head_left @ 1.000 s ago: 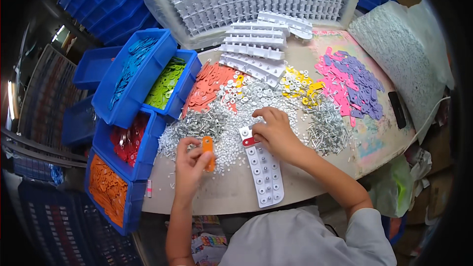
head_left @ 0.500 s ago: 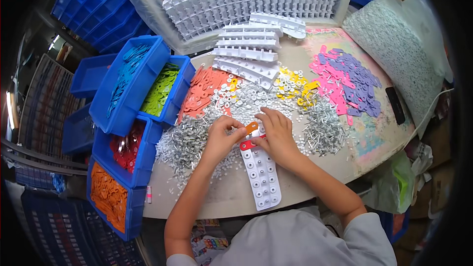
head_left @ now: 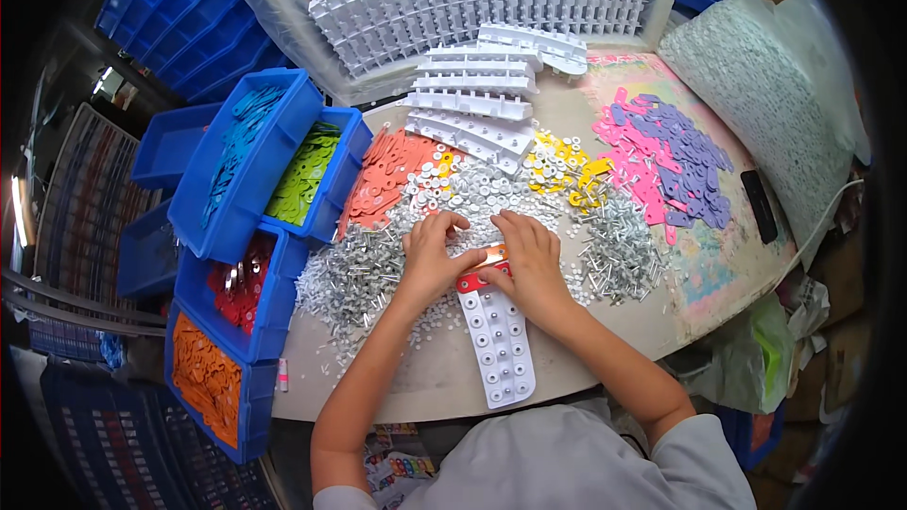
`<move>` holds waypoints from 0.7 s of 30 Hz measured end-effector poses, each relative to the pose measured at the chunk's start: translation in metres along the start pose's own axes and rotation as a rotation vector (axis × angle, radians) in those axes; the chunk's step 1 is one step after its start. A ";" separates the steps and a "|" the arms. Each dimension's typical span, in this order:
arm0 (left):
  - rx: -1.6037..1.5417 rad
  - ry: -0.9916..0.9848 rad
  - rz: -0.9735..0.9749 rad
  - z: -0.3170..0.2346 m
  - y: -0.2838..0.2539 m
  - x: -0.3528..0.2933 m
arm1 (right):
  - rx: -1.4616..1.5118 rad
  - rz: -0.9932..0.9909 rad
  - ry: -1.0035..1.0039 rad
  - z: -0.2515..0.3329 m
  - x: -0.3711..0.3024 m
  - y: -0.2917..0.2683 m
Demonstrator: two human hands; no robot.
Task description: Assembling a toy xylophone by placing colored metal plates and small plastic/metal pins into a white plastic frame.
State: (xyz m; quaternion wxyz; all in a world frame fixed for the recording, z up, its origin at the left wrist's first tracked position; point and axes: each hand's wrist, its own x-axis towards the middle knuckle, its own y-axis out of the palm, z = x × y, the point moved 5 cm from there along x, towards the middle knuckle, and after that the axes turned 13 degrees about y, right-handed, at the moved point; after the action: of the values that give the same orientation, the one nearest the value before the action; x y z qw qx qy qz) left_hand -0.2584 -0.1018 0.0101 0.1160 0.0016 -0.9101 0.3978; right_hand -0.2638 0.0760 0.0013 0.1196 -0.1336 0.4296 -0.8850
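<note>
A white plastic strip with rows of round studs [head_left: 501, 345] lies on the table in front of me. At its far end sit a red tag [head_left: 475, 280] and an orange tag [head_left: 488, 256]. My left hand [head_left: 430, 255] and my right hand [head_left: 529, 260] meet over that end, fingertips pressing on the orange tag. Small white washers and silver screws [head_left: 364, 269] are heaped around both hands.
Blue bins at the left hold teal [head_left: 241, 146], green [head_left: 304, 173], red [head_left: 241, 279] and orange tags [head_left: 203, 382]. Loose orange tags [head_left: 383, 179], yellow pieces [head_left: 567, 170], pink and purple tags [head_left: 666, 156] lie beyond. White studded strips [head_left: 472, 99] are stacked at the back. A black phone [head_left: 759, 206] lies at the right.
My left hand, which held an orange tag out to the left, has moved right to the strip's far end. Both hands now rest together over the orange tag there.
</note>
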 end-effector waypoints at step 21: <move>0.737 0.213 -0.814 0.061 -0.288 0.007 | 0.024 0.012 -0.022 0.004 0.003 -0.005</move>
State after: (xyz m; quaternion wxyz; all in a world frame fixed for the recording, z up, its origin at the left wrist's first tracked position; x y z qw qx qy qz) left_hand -0.2507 -0.3420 0.1801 0.3435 0.3531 -0.6198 0.6109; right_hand -0.2664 0.0754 0.0079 0.1315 -0.1393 0.4182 -0.8879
